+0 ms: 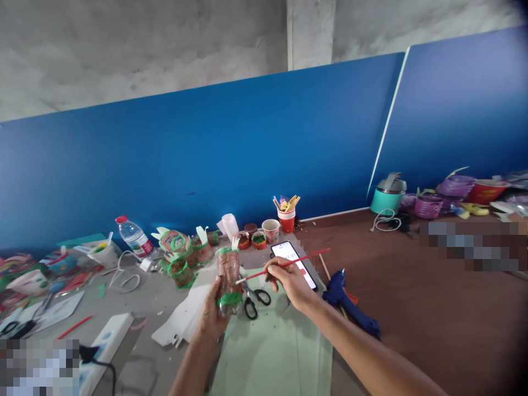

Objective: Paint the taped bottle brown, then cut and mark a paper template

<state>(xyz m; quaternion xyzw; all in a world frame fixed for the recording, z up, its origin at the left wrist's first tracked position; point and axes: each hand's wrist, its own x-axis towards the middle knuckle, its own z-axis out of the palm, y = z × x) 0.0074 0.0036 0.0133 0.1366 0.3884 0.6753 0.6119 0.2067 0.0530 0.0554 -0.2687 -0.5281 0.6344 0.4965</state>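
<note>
My left hand is wrapped round a clear plastic jar coated in brown, with green bands near its top and bottom. The jar is held slightly tilted above the table. Between the fingers of my right hand is a thin red stick with a pale tip, perhaps a brush. Its tip points left and lies at or very near the jar's brown side; contact is hard to tell. Black-handled scissors lie just right of the jar. Beyond my right hand is a phone with a lit screen.
A pale green sheet covers the table before me. A blue glue gun lies beside my right forearm. Small planted pots, a water bottle and a red cup stand behind. At left is a power strip.
</note>
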